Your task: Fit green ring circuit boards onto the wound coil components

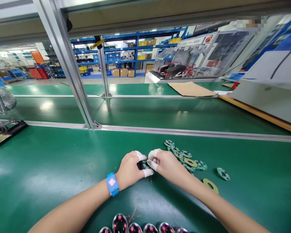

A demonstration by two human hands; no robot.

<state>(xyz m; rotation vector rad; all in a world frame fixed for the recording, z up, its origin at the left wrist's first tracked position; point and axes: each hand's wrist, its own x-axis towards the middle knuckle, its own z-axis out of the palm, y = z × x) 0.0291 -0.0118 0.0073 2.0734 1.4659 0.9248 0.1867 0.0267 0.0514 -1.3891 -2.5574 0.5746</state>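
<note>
On the green bench top, my left hand grips a small dark round part with a ring-shaped circuit board showing on it, between thumb and fingers. White finger cots cover the fingertips, and a blue wrist strap circles that wrist. My right hand is closed in a pinch right at the board's edge; what its fingertips hold, if anything, is hidden. Beyond the right hand lies a loose pile of green ring-shaped circuit boards. A yellowish ring and a single board lie farther right.
Several dark round parts with reddish insides stand along the near edge. A metal rail crosses behind the work area, with an upright aluminium post at left. A black-edged stand sits far left. Cardboard lies on the far surface.
</note>
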